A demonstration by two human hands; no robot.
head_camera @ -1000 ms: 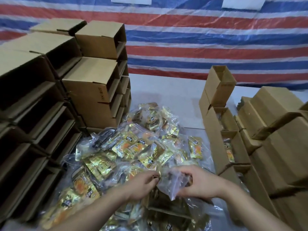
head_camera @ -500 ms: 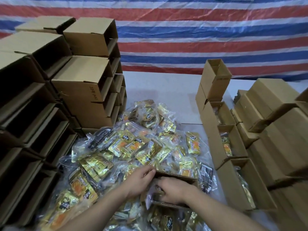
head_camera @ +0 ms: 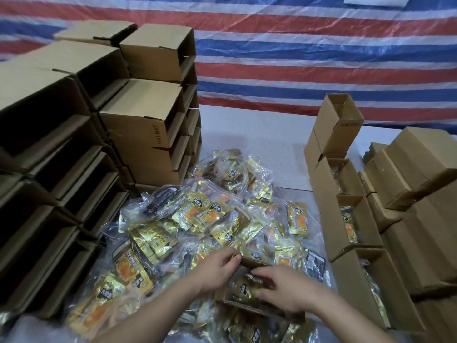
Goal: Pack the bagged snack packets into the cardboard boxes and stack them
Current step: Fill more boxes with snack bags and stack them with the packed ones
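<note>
Your two hands work over a small open brown cardboard box [head_camera: 257, 297] sitting on the heap of clear plastic bags of gold-foil snack packets [head_camera: 197, 224] in the middle of the pale table [head_camera: 259, 137]. Your right hand [head_camera: 284, 290] has its fingers curled down into the box, pressing a bagged gold packet [head_camera: 243, 288] inside; whether it pinches the bag or merely pushes it, the view does not show. Your left hand [head_camera: 217, 268] holds the box's far rim with bent fingers, steadying it. To your right, a row of open brown cardboard boxes [head_camera: 351, 226] stands along the heap, several showing packets inside, with one box [head_camera: 338, 125] perched tilted on top at the far end; beyond them lies a stack of closed brown boxes [head_camera: 425, 194]. To your left, tall stacks of brown cardboard boxes lying on their sides [head_camera: 74, 149] show dark open mouths and look unfilled. Judging by the large heap and those boxes, most of the packing and stacking is still ahead.
</note>
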